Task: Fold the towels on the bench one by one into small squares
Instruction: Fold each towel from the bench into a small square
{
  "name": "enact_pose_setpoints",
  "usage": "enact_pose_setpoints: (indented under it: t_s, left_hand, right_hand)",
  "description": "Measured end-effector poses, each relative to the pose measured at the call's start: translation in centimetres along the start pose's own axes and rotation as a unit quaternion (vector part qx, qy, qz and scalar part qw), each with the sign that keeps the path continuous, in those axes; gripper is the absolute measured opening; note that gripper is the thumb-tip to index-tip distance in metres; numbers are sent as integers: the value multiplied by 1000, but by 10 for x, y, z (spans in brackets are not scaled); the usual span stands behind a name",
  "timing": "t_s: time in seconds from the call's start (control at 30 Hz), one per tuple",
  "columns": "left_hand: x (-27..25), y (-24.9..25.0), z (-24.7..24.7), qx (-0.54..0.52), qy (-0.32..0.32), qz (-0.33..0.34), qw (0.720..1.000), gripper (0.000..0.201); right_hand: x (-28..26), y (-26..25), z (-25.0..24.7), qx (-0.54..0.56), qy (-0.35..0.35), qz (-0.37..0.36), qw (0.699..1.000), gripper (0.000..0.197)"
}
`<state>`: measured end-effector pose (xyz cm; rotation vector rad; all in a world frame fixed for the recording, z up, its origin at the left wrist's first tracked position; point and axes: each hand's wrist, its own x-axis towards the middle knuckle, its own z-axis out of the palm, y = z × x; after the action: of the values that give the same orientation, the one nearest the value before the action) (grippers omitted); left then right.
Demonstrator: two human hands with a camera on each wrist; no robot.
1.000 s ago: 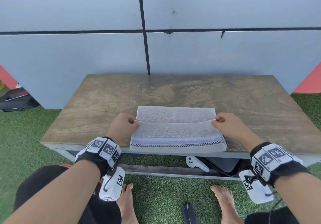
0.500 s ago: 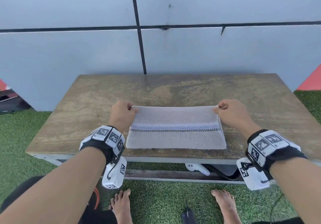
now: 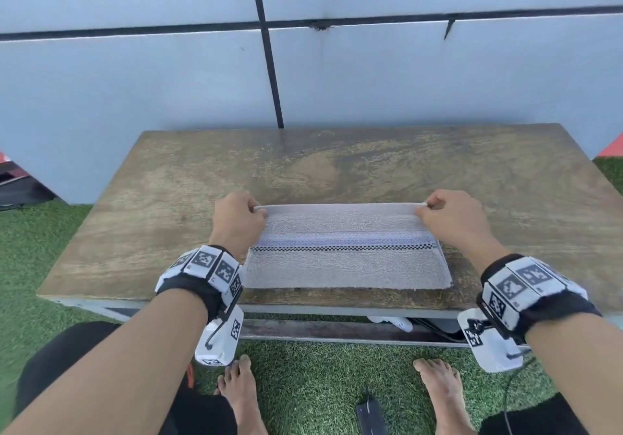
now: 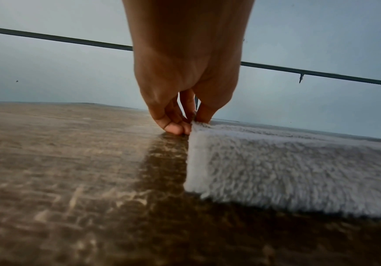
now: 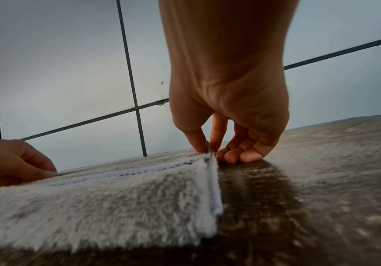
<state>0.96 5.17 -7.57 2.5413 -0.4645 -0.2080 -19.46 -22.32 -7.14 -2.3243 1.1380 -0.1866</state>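
Observation:
A pale grey towel [image 3: 347,266] with a checkered stripe lies folded lengthwise near the front edge of the wooden bench [image 3: 168,198]. My left hand [image 3: 239,218] pinches its far left corner, thumb and fingers closed on the hem. My right hand [image 3: 448,215] pinches the far right corner the same way. The left wrist view shows the fingers [image 4: 180,126] down at the bench surface beside the towel [image 4: 287,171]. In the right wrist view thumb and forefinger [image 5: 202,142] clamp the towel [image 5: 116,207] edge, and the left hand [image 5: 14,162] shows at the far end.
A light panelled wall [image 3: 337,80] stands behind the bench. Green artificial turf [image 3: 320,384] surrounds it, with my bare feet [image 3: 242,397] and a dark device [image 3: 371,417] on it. A white controller [image 3: 391,322] and black items lie under the bench. A dark bag [image 3: 20,188] sits at far left.
Both hands carried the near edge of the towel up and over to the far edge, laying the checkered stripe on top; the towel is now half as deep.

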Motion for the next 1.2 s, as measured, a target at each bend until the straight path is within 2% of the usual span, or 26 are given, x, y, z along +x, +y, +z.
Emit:
enact_pose_setpoints:
  t_s: [0.17,0.27,0.47,0.57,0.73,0.9,1.07,1.13,1.2]
  left_hand:
    - [7,1,-4,6,-32,-18,999,12]
    - [10,-1,-4,20,-45,-19,999,15]
    - [-1,3,-5,48,-30,-15,998,13]
    - [-10,5,-7,80,-38,-12,996,20]
    - [-37,2,-6,120,-29,-6,992,18]
    - [-66,-2,-7,162,-8,37,986,17]
    - [-75,6,-18,178,-49,53,981,20]
    - [-68,14,-31,163,-37,72,983,21]
    - [-58,28,-51,146,-10,104,984,14]
  right_hand:
    - [-2,-1,3,2,18,-1,1000,9]
    - [-4,-1,4,9,19,-12,1000,8]
    - [-10,-4,4,-4,11,-13,1000,10]
    - [-19,-6,6,-31,5,-18,999,11]
    - [-40,-3,9,-123,9,-52,991,15]
    - [-63,3,10,-145,-4,-78,986,11]
    - [-67,2,-2,-148,-30,-66,986,11]
    - [-62,-2,-18,-128,-15,-70,989,10]
    - [-54,-9,-43,-103,18,-86,991,4]
